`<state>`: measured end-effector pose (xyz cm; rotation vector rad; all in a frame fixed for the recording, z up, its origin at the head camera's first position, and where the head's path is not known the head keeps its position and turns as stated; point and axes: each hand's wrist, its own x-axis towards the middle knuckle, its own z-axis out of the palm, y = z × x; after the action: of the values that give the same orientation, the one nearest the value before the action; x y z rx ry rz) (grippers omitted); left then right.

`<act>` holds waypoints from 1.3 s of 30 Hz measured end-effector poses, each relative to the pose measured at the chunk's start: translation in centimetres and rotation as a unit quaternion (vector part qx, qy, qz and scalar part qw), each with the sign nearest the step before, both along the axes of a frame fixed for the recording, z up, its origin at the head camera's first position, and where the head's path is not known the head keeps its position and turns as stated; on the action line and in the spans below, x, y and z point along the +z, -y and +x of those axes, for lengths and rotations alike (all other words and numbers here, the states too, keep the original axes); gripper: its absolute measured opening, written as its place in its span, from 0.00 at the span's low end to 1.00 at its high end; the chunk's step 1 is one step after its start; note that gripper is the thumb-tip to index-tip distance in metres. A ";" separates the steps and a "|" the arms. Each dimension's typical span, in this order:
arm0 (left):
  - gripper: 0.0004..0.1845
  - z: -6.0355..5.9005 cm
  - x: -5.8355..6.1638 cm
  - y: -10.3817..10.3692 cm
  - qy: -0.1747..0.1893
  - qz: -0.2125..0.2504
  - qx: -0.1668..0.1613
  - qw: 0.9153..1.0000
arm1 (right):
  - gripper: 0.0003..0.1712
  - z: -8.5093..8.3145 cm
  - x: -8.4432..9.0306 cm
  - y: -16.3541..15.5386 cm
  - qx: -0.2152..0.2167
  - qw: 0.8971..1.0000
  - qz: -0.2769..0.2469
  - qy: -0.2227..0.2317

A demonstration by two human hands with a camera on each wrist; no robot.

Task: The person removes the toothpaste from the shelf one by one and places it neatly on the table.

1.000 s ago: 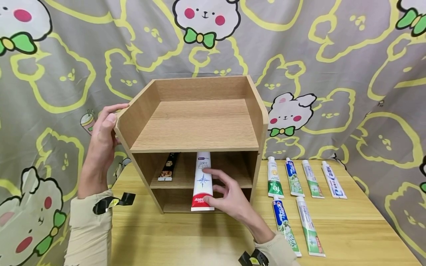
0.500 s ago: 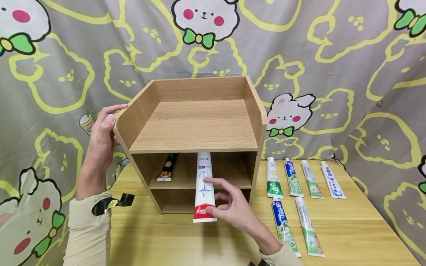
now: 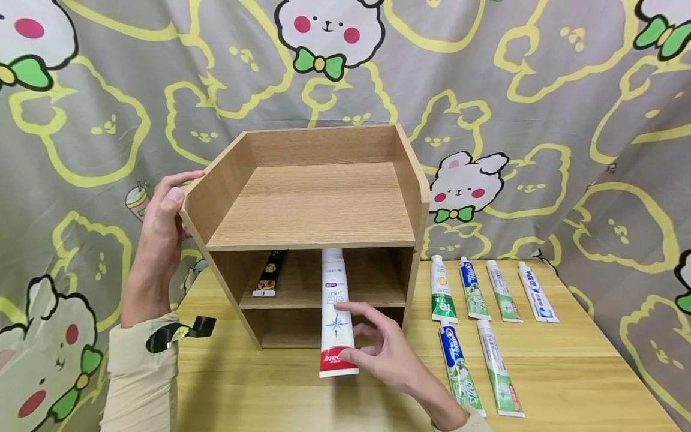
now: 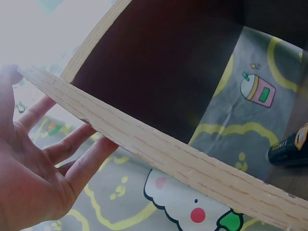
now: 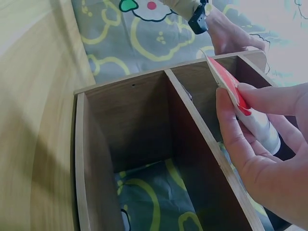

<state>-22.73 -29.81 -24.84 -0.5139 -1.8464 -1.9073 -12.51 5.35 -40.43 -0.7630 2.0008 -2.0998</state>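
Note:
My right hand (image 3: 394,351) pinches a white and red toothpaste tube (image 3: 336,324) near its flat red end, thumb on one face and fingers on the other in the right wrist view. The tube's cap end lies at the opening of the middle compartment of a small wooden shelf (image 3: 318,204), and its red end sticks out toward me. My left hand (image 3: 159,240) touches the shelf's left side panel (image 4: 144,139), with fairly straight fingers against its outer face and front edge. Inside the middle compartment, at the left, lies a black toothpaste tube (image 3: 271,273).
Several toothpaste tubes lie on the wooden table (image 3: 583,366) to the right of the shelf, among them a green and white tube (image 3: 444,291) and a blue and green tube (image 3: 459,366). A patterned curtain (image 3: 486,60) hangs behind. The shelf has a lower compartment (image 3: 288,327).
My right hand has drawn the white and red tube toward me, so more of it shows outside the compartment. My left hand has stayed at the shelf's side panel.

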 end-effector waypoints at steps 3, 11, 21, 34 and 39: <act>0.24 0.1 0.0 0.1 0.001 0.000 -0.001 1.000 | 0.37 0.3 0.0 -0.2 -0.006 1.000 0.009 0.008; 0.24 0.1 0.0 0.0 0.000 -0.001 -0.002 1.000 | 0.37 1.3 0.0 -0.8 -0.003 1.000 0.017 0.020; 0.24 0.1 -0.1 0.0 -0.001 -0.009 -0.003 1.000 | 0.37 2.2 -0.3 -2.5 -0.019 0.999 0.037 0.002; 0.24 0.0 -0.1 0.3 -0.005 -0.019 -0.003 1.000 | 0.36 3.1 0.3 -4.5 -0.026 0.998 0.040 -0.036; 0.25 -0.1 -0.1 0.2 -0.005 -0.019 0.001 1.000 | 0.36 3.4 0.7 -5.2 -0.042 0.997 0.050 -0.042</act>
<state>-22.80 -30.05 -24.99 -0.5343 -1.8781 -1.8688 -9.14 10.59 -39.77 -0.7737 2.2010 -2.0244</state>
